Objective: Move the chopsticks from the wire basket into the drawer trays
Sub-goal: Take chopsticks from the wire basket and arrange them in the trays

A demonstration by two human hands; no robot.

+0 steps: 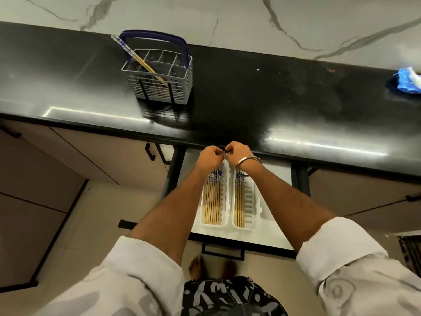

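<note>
Black countertop [250,87] edge over drawer [273,236]; both hands [210,156] [239,153] curled, grasp unclear; blue cloth [407,82] far right.

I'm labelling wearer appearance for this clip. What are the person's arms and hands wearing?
Both forearms are bare, with pale grey patterned sleeves rolled up above the elbows. The right wrist carries a plain silver metal bangle. The left hand and right hand wear no gloves.

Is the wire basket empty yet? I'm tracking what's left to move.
No, chopsticks still lean inside the wire basket on the black countertop.
</note>
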